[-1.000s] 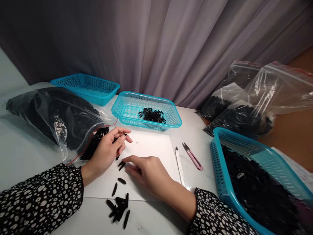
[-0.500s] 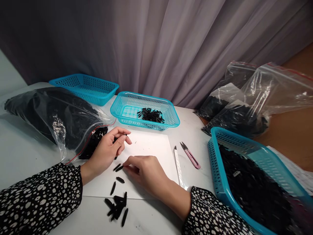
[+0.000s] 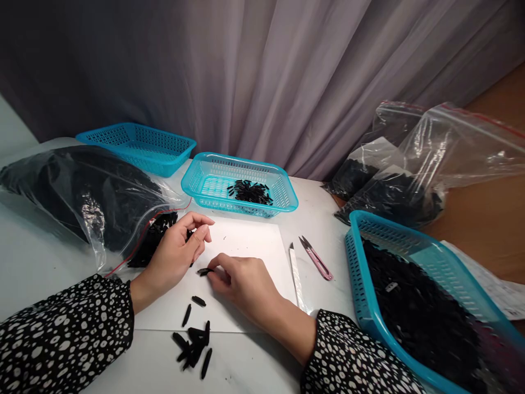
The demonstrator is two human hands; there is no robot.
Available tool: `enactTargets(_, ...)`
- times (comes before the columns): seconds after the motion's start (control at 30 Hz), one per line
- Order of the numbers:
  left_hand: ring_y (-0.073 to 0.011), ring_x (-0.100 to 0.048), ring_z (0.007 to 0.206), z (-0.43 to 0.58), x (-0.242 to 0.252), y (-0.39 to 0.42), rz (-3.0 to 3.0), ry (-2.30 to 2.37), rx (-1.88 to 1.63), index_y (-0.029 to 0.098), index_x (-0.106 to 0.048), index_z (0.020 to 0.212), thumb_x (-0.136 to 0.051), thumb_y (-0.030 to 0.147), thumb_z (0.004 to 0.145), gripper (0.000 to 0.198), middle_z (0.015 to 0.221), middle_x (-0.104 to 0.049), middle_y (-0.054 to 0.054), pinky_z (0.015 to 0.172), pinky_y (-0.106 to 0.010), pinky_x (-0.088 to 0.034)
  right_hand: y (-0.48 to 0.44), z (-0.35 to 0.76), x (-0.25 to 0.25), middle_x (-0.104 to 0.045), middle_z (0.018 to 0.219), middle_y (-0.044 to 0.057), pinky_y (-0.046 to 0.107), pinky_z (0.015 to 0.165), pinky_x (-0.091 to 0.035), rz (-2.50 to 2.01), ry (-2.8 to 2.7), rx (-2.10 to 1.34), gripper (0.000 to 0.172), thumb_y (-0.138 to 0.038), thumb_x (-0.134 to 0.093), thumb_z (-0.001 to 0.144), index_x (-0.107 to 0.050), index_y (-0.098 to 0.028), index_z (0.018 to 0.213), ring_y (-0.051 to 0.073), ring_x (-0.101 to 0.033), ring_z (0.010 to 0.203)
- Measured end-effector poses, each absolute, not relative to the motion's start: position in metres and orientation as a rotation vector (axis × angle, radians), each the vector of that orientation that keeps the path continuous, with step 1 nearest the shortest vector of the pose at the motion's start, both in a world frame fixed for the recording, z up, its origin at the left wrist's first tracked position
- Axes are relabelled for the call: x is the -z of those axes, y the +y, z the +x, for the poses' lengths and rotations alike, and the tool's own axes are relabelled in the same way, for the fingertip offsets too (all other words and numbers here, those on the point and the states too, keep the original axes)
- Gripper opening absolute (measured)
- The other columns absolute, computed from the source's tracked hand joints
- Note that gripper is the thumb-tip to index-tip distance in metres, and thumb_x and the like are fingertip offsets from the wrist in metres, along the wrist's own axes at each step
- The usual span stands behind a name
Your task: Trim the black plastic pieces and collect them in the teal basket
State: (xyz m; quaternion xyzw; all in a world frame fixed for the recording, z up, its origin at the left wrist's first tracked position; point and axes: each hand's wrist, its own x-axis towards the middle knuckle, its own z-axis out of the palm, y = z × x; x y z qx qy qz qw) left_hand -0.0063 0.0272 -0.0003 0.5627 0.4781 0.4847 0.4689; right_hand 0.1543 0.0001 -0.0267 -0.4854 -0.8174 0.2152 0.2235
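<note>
My right hand [image 3: 246, 287] is closed in a pinch over the white sheet [image 3: 241, 238], its thumb and forefinger on a small, narrow black piece [image 3: 203, 271]. To its left, my left hand [image 3: 178, 246] is held with curled fingers beside the mouth of a clear zip bag [image 3: 92, 213] full of black pieces. Something dark shows between its thumb and forefinger, but I cannot tell what it is. Two loose black pieces, one of them this one [image 3: 199, 301], lie on the sheet. A small heap of black pieces [image 3: 196, 345] rests at the sheet's near edge.
A blue basket [image 3: 238, 205] with some black pieces stands behind the sheet, a second blue basket [image 3: 135, 145] at back left. On the right are a white-handled blade [image 3: 297, 279], pink thread snips [image 3: 318, 260], a large blue basket [image 3: 355, 279] of black pieces and clear bags [image 3: 426, 153].
Two black pieces lay by my right fingertips; now one shows there, pinched at its end. A dark bit at my left fingertips is no longer visible. The view has shifted slightly.
</note>
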Motion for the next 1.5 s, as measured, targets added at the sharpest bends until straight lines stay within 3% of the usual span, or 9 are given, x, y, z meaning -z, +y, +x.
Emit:
enactTargets(0.27, -0.0100, -0.036, 0.047, -0.011, -0.006, 0.025, 1.746, 1.289, -1.033, 0.020, -0.065, 0.073, -0.064, 0.028, 0.083, 0.013, 0.054, -0.049, 0.006, 0.042, -0.021, -0.026, 0.009, 0.170, 0.025, -0.065, 0.057, -0.002, 0.024, 0.049, -0.033, -1.446, -2.129, -0.463, 0.013, -0.020, -0.056, 0.090, -0.069, -0.020, 0.092, 0.012, -0.054, 0.047)
enactTargets(0.4, -0.0101, -0.041, 0.050, -0.014, 0.000, 0.026, 1.755, 1.262, -1.059, 0.020, -0.064, 0.083, -0.056, 0.031, 0.090, 0.016, 0.066, -0.056, 0.003, 0.044, -0.021, -0.031, -0.003, 0.169, 0.020, -0.072, 0.069, 0.002, 0.024, 0.054, -0.040, -0.997, -2.325, -0.612, 0.021, -0.021, -0.052, 0.095, -0.072, -0.020, 0.098, 0.013, -0.062, 0.056)
enactTargets(0.57, -0.0100, -0.042, 0.051, -0.014, 0.003, 0.025, 1.746, 1.230, -1.031, 0.021, -0.065, 0.086, -0.056, 0.031, 0.092, 0.015, 0.069, -0.057, 0.003, 0.046, -0.022, -0.032, -0.013, 0.168, 0.010, -0.074, 0.070, 0.002, 0.027, 0.054, -0.040, -0.716, -2.693, -0.700, 0.040, -0.013, -0.059, 0.090, -0.069, -0.022, 0.127, 0.015, -0.060, 0.055)
enactTargets(0.77, -0.0133, -0.051, 0.059, -0.014, 0.001, 0.024, 1.772, 1.209, -1.020, 0.021, -0.066, 0.085, -0.057, 0.030, 0.090, 0.014, 0.068, -0.059, 0.002, 0.053, -0.023, -0.039, -0.014, 0.174, 0.001, -0.081, 0.092, 0.001, 0.022, 0.068, -0.049, -0.388, -2.695, -1.057, 0.036, -0.011, -0.060, 0.092, -0.071, -0.022, 0.124, 0.012, -0.068, 0.072)
enactTargets(0.97, -0.0203, -0.063, 0.076, -0.013, -0.002, 0.023, 2.036, 1.228, -0.895, 0.024, -0.066, 0.082, -0.050, 0.023, 0.090, 0.018, 0.083, -0.072, -0.002, 0.072, -0.031, -0.048, -0.014, 0.177, 0.005, -0.081, 0.088, 0.002, 0.024, 0.066, -0.051, -0.559, -2.590, -1.078, 0.035, -0.010, -0.064, 0.086, -0.075, -0.021, 0.117, 0.014, -0.070, 0.068)
enactTargets(1.07, -0.0202, -0.063, 0.073, -0.013, -0.002, 0.021, 2.065, 1.254, -0.870, 0.024, -0.064, 0.085, -0.047, 0.022, 0.092, 0.019, 0.080, -0.071, -0.002, 0.070, -0.030, -0.047, -0.010, 0.178, 0.011, -0.081, 0.092, 0.002, 0.022, 0.068, -0.052, -0.575, -2.491, -1.129, 0.029, -0.010, -0.062, 0.087, -0.076, -0.020, 0.110, 0.013, -0.073, 0.074)
enactTargets(1.27, -0.0184, -0.062, 0.072, -0.012, -0.005, 0.016, 2.074, 1.305, -0.830, 0.023, -0.059, 0.090, -0.041, 0.031, 0.098, 0.021, 0.081, -0.068, 0.000, 0.068, -0.029, -0.042, 0.001, 0.177, 0.022, -0.079, 0.084, 0.003, 0.025, 0.065, -0.046, -1.122, -2.307, -0.769, 0.023, -0.009, -0.063, 0.087, -0.077, -0.023, 0.099, 0.015, -0.069, 0.067)
enactTargets(1.4, -0.0159, -0.053, 0.059, -0.012, -0.005, 0.014, 2.086, 1.323, -0.724, 0.023, -0.058, 0.090, -0.042, 0.040, 0.098, 0.025, 0.067, -0.058, 0.004, 0.060, -0.027, -0.037, 0.006, 0.178, 0.024, -0.054, 0.053, -0.006, 0.021, 0.051, -0.034, -1.212, -2.028, -0.753, 0.010, -0.019, -0.065, 0.088, -0.075, -0.019, 0.089, 0.009, -0.046, 0.047)
enactTargets(1.5, -0.0154, -0.050, 0.059, -0.012, -0.004, 0.013, 2.104, 1.280, -0.678, 0.022, -0.058, 0.088, -0.040, 0.041, 0.099, 0.028, 0.066, -0.055, 0.005, 0.059, -0.027, -0.036, 0.007, 0.178, 0.023, -0.034, 0.051, -0.009, 0.022, 0.047, -0.027, -1.144, -1.797, -0.751, 0.016, -0.028, -0.063, 0.090, -0.074, -0.017, 0.090, 0.009, -0.031, 0.045)
